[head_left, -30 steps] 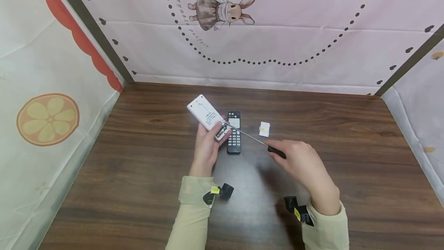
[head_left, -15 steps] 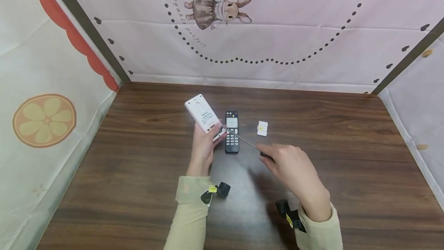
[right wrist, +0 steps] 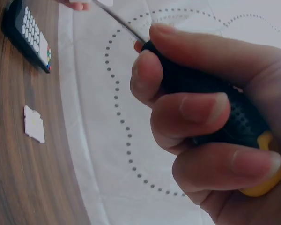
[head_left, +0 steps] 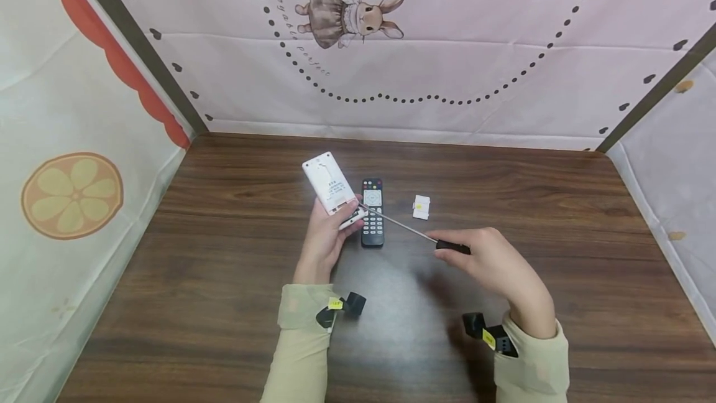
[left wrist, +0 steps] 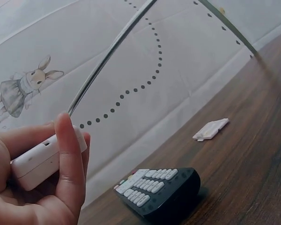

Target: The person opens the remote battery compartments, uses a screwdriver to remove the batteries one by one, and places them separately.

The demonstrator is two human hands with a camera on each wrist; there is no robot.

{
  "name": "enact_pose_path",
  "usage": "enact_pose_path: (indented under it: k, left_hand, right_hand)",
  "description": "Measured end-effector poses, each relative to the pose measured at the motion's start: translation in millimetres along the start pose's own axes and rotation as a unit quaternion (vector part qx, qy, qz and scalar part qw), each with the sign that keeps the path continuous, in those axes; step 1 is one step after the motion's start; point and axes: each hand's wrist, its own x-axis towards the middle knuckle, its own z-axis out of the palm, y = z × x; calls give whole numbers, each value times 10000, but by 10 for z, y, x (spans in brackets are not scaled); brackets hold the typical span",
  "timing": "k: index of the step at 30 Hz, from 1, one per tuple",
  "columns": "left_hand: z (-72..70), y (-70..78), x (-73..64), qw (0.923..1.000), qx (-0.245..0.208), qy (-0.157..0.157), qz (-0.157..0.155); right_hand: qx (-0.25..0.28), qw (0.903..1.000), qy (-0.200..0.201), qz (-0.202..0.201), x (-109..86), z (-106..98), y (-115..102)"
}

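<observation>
My left hand [head_left: 323,235] holds a white remote control [head_left: 329,182] with its printed back up; the thumb lies over its lower end, partly covering the uncovered battery compartment. In the left wrist view, fingers wrap around the end of that white remote [left wrist: 37,164]. A screwdriver [head_left: 453,247] with a long metal shaft and a black handle is gripped in my right hand [head_left: 498,266]. Its shaft reaches the battery end of the white remote; the exact contact of the tip is too small to tell. In the right wrist view, the screwdriver handle [right wrist: 201,89] shows a yellow end.
A black remote [head_left: 372,213] lies buttons-up on the wooden table [head_left: 224,254], just right of and below the white one. Farther right lies a small white battery cover [head_left: 421,207]. Patterned cloth walls [head_left: 475,67] enclose the table's back and sides.
The white remote has tilted a little in my left hand. My right hand moved left, then back right, with the screwdriver, its shaft staying at the remote's battery end.
</observation>
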Motion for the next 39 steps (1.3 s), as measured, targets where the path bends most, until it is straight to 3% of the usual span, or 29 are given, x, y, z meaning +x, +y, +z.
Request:
enact_pose_path:
  k: [16, 28, 39]
  left_hand:
    - [-18, 45, 9, 9974, -612, -255, -270]
    - [-66, 44, -43, 9901, -1237, -452, -479]
    - [-63, 29, -37, 9891, -1302, -448, -530]
  right_hand:
    - [302, 9990, -112, 297, 17, -9, 85]
    - [469, 9984, -91, 315, -5, 18, 90]
    - [479, 9983, -77, 330, -4, 16, 95]
